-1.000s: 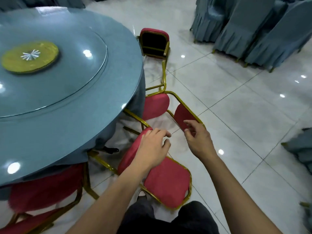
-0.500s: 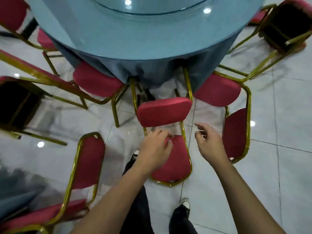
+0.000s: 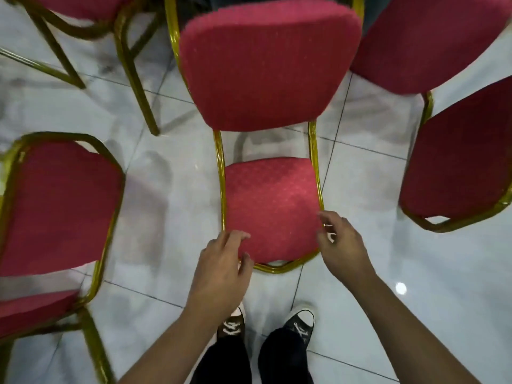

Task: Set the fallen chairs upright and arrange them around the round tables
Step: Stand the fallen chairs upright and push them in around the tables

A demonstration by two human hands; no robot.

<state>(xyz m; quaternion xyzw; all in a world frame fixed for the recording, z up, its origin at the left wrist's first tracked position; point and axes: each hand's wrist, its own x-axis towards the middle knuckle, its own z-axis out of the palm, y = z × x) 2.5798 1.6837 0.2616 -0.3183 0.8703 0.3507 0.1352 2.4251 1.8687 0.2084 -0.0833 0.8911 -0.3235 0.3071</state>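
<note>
both hands have loosened: left hand (image 3: 221,261) and right hand (image 3: 342,242) hover relaxed beside upright red chair (image 3: 271,206).

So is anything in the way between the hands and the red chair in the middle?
No, nothing visible is in the way. The left hand and right hand are right at the backrest top of the middle chair, one at each corner. Other red chairs stand off to the left and right, not between.
</note>
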